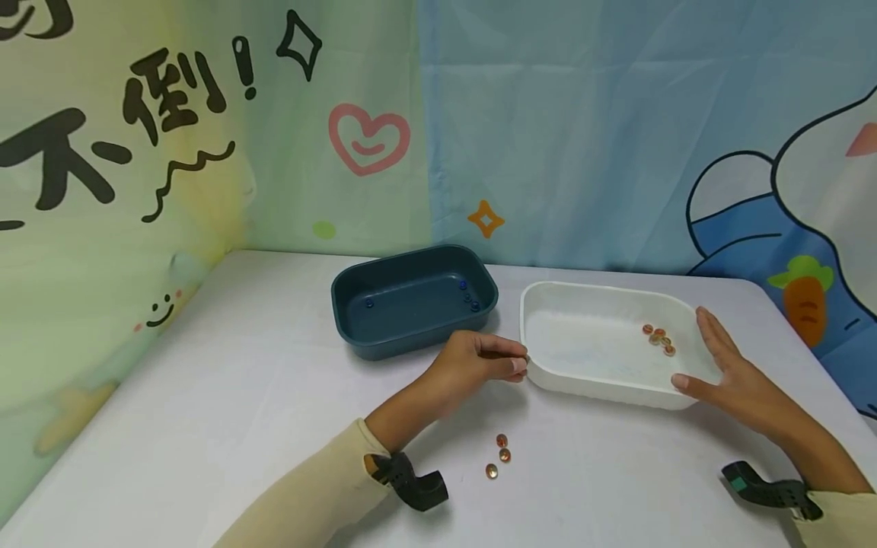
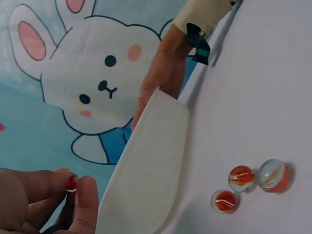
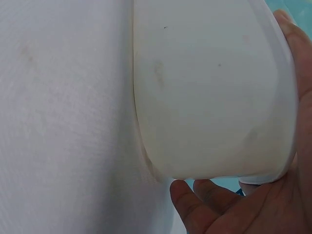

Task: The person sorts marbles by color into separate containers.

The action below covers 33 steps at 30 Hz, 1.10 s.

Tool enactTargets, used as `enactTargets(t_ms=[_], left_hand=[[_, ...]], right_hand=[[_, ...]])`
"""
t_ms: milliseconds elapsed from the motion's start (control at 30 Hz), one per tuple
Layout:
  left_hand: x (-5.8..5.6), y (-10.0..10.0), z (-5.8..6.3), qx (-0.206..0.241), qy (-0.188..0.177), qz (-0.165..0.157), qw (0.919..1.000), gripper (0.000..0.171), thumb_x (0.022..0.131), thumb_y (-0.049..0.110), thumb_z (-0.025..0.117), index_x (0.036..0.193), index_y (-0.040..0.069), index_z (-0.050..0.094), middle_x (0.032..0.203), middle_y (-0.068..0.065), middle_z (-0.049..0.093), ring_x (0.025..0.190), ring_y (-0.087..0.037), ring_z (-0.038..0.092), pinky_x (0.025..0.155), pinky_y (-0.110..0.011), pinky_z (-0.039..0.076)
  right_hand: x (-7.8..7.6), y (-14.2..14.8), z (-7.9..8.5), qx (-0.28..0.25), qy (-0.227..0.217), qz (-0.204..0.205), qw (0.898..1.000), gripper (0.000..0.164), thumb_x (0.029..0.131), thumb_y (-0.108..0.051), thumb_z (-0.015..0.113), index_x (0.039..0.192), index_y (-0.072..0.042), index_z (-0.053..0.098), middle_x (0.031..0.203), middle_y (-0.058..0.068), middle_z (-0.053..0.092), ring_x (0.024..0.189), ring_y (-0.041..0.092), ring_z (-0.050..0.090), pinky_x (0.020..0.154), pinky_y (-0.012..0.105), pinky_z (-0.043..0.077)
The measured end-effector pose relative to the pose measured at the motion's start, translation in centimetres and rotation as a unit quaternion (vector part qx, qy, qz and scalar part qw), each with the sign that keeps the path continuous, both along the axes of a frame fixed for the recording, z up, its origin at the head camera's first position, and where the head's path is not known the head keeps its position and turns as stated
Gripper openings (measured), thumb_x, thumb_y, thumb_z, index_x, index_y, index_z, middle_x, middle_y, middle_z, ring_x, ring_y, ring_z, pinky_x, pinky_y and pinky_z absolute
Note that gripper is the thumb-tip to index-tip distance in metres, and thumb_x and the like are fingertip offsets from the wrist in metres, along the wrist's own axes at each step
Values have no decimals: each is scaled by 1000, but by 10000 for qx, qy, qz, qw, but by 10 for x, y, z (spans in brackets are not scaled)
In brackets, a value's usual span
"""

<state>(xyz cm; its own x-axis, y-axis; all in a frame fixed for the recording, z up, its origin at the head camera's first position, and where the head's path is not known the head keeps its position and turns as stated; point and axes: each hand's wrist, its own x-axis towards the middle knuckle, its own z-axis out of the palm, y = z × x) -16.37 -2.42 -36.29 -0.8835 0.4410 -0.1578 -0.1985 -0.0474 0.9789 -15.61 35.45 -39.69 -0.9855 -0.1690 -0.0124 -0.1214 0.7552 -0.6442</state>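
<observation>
My left hand [image 1: 483,358] pinches a red-and-clear glass marble [image 2: 72,183] between thumb and fingertips, beside the left end of the white tray [image 1: 603,384]. The tray's right end is gripped by my right hand [image 1: 733,388], its thumb over the front rim and its fingers along the outer wall. Inside the tray, toward the right, lie several orange-red marbles [image 1: 656,340]. Three loose marbles [image 2: 241,179] of orange, red and clear glass rest on the table in front of the tray. From the head view, the pinched marble is mostly hidden by the fingers.
A dark teal tray [image 1: 404,335] stands behind the left hand, with several dark blue marbles [image 1: 475,306] in it. White cloth covers the table [image 1: 274,396]. Printed fabric backdrops [image 1: 548,152] rise along the table's back and left edges.
</observation>
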Motion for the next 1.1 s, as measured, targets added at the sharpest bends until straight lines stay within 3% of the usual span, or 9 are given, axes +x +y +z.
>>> enactTargets(t_ms=[267, 500, 867, 1100], left_hand=[[-4, 5, -2, 198, -73, 116, 9997, 20, 89, -1, 68, 108, -5, 70, 97, -12, 72, 88, -20, 71, 86, -31, 53], [-13, 12, -1, 535, -253, 140, 9981, 24, 90, -4, 65, 113, -10, 66, 107, -18, 69, 91, -21, 70, 89, -34, 52], [-43, 34, 7, 591, -556, 432, 9958, 21, 90, -6, 63, 111, -11, 66, 113, -28, 64, 81, -18, 70, 83, -30, 54], [-59, 43, 6, 510, -784, 705, 9931, 25, 90, -7, 63, 115, -13, 64, 108, -22, 68, 88, -21, 70, 81, -29, 54]], right_hand=[[0, 2, -2, -33, -8, 96, 9999, 105, 89, -35, 67, 151, -29, -18, 157, 4, -27, 138, 50, -19, 81, 83, 9], [0, 3, -4, -28, 6, 89, 10000, 105, 89, -35, 67, 151, -28, -18, 157, 4, -27, 138, 50, -20, 82, 82, 9], [-2, 4, -3, 54, -63, 56, 9999, 105, 90, -36, 66, 151, -27, -18, 157, 6, -27, 137, 53, -17, 78, 83, 14], [-2, 2, -2, 64, 23, 56, 10000, 106, 89, -36, 67, 152, -27, -17, 158, 7, -25, 137, 54, -15, 76, 83, 16]])
